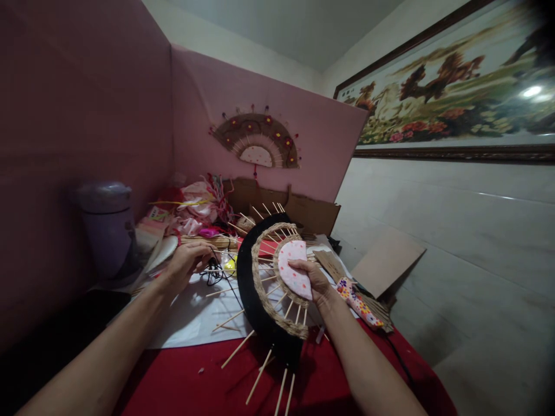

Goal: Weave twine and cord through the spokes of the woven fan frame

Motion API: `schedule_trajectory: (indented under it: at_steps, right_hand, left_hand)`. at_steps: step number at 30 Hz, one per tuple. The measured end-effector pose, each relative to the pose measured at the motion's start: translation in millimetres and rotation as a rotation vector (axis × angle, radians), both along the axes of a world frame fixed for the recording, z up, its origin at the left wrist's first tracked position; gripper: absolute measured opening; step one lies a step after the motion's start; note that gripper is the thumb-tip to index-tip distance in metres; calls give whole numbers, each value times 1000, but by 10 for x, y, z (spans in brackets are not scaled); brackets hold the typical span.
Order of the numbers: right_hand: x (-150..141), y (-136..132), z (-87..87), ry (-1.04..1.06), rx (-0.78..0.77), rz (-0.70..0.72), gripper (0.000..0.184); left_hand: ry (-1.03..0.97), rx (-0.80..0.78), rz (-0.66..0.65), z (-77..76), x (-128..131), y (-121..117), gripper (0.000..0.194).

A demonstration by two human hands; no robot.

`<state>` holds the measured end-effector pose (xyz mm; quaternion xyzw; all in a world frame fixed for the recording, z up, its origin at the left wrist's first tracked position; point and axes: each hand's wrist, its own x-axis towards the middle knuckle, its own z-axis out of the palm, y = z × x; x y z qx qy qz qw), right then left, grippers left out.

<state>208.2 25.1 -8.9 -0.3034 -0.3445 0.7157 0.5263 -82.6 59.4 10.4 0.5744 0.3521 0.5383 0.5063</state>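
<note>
My right hand [315,281] grips a half-round craft fan by its white, red-dotted fabric centre [291,268], thumb on the front face. Around that centre run braided twine bands [265,289] and a wide black band [248,277]. Thin wooden sticks [259,374] radiate out past the black edge. The fan is tilted, its arc facing left. On the left, my left hand [193,259] has its fingers pinched together on a black cord [219,267], which hangs in loose loops beside the fan's sticks. A small yellow item [229,264] lies behind the sticks.
A finished-looking fan with flowers [260,136] hangs on the pink board [312,121]. Pink fabric scraps [195,202] pile up behind my left hand, near a lidded purple bin [108,231]. Cardboard [316,214] stands at the back; a flower-patterned piece [359,303] lies right, on the red tablecloth [186,381].
</note>
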Motion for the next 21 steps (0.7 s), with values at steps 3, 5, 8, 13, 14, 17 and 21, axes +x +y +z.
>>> schedule_trajectory:
  at_steps: [3, 5, 8, 13, 14, 17, 21]
  right_hand:
    - [-7, -10, 4, 28, -25, -18, 20]
    - [-10, -16, 6, 33, -26, -13, 21]
    - [-12, -17, 5, 26, -34, -10, 20]
    - [-22, -18, 13, -7, -37, -52, 17]
    - [-25, -20, 15, -11, -34, -55, 17]
    - [-32, -26, 16, -19, -21, -46, 16]
    - [-32, -29, 5, -26, -3, -40, 16]
  left_hand:
    - [-2, 11, -7, 6, 1, 3, 17]
    - [-4, 18, -6, -1, 0, 11, 16]
    - [-3, 14, 10, -31, -10, 36, 16]
    - [75, -1, 48, -91, -26, 82, 17]
    - [84, -5, 58, -99, -25, 87, 18]
    - [92, -3, 77, -113, -17, 97, 16]
    - [113, -11, 82, -131, -21, 111, 15]
